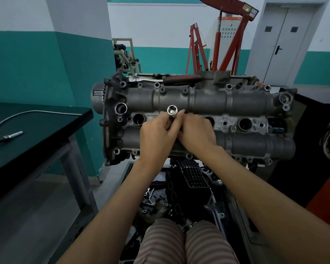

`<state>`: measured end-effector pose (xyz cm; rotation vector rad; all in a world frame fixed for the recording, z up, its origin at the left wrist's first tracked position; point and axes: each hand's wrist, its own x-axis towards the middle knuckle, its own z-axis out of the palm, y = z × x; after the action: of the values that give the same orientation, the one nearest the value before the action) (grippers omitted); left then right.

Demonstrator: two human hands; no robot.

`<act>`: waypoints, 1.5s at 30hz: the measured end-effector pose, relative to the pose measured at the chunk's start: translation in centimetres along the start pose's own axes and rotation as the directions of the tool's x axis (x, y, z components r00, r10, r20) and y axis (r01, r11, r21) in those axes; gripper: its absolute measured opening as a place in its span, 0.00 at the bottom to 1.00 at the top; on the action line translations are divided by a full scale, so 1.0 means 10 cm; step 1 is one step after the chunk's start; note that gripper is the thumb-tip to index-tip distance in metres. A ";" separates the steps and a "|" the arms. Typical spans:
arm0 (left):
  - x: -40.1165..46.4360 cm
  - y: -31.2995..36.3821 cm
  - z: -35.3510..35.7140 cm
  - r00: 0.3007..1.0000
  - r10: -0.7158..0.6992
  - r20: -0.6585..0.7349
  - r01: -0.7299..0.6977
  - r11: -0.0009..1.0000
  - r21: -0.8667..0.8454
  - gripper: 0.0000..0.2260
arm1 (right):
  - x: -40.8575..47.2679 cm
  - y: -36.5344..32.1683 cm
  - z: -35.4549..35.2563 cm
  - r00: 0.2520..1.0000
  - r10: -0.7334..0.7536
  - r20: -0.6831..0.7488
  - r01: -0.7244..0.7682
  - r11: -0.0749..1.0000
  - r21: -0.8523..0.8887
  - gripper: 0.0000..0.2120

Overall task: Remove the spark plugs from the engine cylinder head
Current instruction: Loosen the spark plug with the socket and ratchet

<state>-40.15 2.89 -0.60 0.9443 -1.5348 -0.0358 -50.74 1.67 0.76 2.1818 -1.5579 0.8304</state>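
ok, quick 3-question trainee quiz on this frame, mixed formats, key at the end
1. True or false: both hands hold the spark plug socket over the cylinder head.
2. Where does the ratchet wrench lie? A) on the far edge of the head B) on the dark table C) in the right hand
3. Fill in: on the dark table lies a black ___.

Key
1. True: left hand and right hand meet on it.
2. A
3. Marker

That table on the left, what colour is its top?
Dark green tabletop, seen in the head view.
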 end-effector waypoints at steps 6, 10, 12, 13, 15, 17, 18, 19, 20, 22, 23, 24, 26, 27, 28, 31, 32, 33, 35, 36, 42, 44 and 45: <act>-0.03 -0.01 0.00 0.999 -0.016 0.031 0.015 0.999 0.033 0.11 | -0.01 -0.02 0.01 1.000 0.014 -0.006 -0.014 0.995 0.099 0.08; -0.01 0.00 -0.01 1.000 0.006 0.031 -0.008 0.999 0.053 0.17 | -0.01 -0.02 0.02 0.999 0.025 -0.022 -0.024 0.998 0.056 0.09; 0.00 0.01 -0.01 1.000 0.028 0.014 -0.028 0.999 0.034 0.20 | -0.01 -0.02 0.00 1.000 0.019 -0.024 -0.018 1.000 0.019 0.11; 0.00 0.02 -0.01 0.999 0.036 0.005 -0.036 0.999 0.026 0.20 | 0.00 -0.01 -0.01 1.000 0.016 -0.027 -0.016 1.000 0.027 0.12; -0.01 0.02 -0.01 0.999 0.046 0.001 -0.046 0.998 0.038 0.21 | 0.00 -0.01 -0.01 1.000 0.023 -0.019 -0.022 0.999 0.042 0.12; -0.02 0.00 0.00 0.999 0.033 0.013 -0.034 0.999 0.043 0.16 | 0.00 0.01 0.01 1.000 0.018 0.008 -0.018 1.000 0.006 0.09; -0.03 0.00 0.00 1.000 0.015 0.024 -0.016 0.999 0.031 0.13 | 0.01 0.01 0.02 1.000 0.017 0.015 -0.017 1.000 0.005 0.07; -0.04 -0.01 0.00 1.000 0.002 0.031 -0.002 1.000 0.020 0.11 | 0.01 0.01 0.02 1.000 0.013 0.014 -0.013 1.000 0.022 0.06; -0.04 -0.02 0.00 1.000 -0.001 0.031 0.001 1.000 0.018 0.10 | 0.01 0.00 0.02 1.000 0.008 0.006 -0.008 0.999 0.045 0.07; -0.04 -0.03 0.00 1.000 -0.003 0.025 0.003 1.000 0.028 0.09 | -0.01 -0.01 0.01 1.000 -0.003 -0.018 0.004 0.996 0.090 0.09; -0.03 -0.03 0.00 1.000 -0.011 0.024 0.010 1.000 0.030 0.11 | -0.01 -0.02 0.01 1.000 -0.004 -0.025 0.007 0.994 0.106 0.09; -0.02 -0.02 0.01 1.000 -0.016 0.021 0.016 0.999 0.032 0.14 | -0.02 -0.02 0.01 1.000 0.002 -0.027 0.001 0.994 0.111 0.10; 0.00 -0.01 0.01 1.000 -0.013 0.006 0.012 0.999 0.035 0.19 | -0.02 -0.01 0.00 1.000 0.020 -0.023 -0.018 0.995 0.095 0.09; 0.00 0.00 0.00 1.000 -0.007 -0.002 0.007 1.000 0.027 0.19 | -0.02 -0.01 0.00 1.000 0.022 -0.018 -0.021 0.997 0.069 0.09; 0.01 0.00 0.00 1.000 -0.001 -0.010 0.001 1.000 0.017 0.19 | -0.01 -0.01 -0.01 1.000 0.017 -0.017 -0.016 0.999 0.039 0.10; -0.02 0.00 0.00 1.000 0.016 -0.001 -0.016 1.000 0.026 0.17 | -0.01 -0.01 0.00 1.000 -0.002 -0.021 0.003 1.000 0.015 0.10; -0.03 0.00 0.00 1.000 0.020 0.014 -0.020 0.999 0.037 0.16 | -0.02 -0.01 0.00 1.000 0.000 -0.013 0.000 1.000 0.010 0.09; -0.04 0.00 0.00 0.999 0.020 0.027 -0.021 0.999 0.040 0.14 | -0.01 -0.01 0.01 1.000 0.006 -0.004 -0.006 1.000 0.014 0.09; -0.04 -0.01 -0.01 0.999 0.022 0.030 -0.023 0.999 0.039 0.09 | -0.01 -0.02 0.02 1.000 0.020 0.006 -0.021 0.998 0.063 0.07; -0.04 -0.01 -0.01 0.999 0.027 0.026 -0.028 0.999 0.044 0.08 | -0.01 -0.03 0.01 1.000 0.027 0.009 -0.028 0.995 0.094 0.08; 0.00 -0.01 0.01 1.000 0.026 -0.014 -0.026 0.999 0.020 0.19 | -0.02 -0.03 -0.01 1.000 0.018 -0.024 -0.017 0.999 0.034 0.10; 0.02 0.01 0.00 0.999 0.041 -0.023 -0.041 0.999 0.024 0.23 | -0.03 -0.03 -0.02 1.000 -0.003 -0.025 0.003 1.000 0.008 0.11; 0.01 0.01 0.00 0.999 0.047 -0.020 -0.046 0.998 0.031 0.23 | -0.03 -0.03 -0.02 1.000 -0.008 -0.023 0.008 1.000 0.007 0.11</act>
<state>-40.20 2.90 -0.46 0.9297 -1.5413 0.0304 -50.60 2.14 0.78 2.1743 -1.5368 0.8573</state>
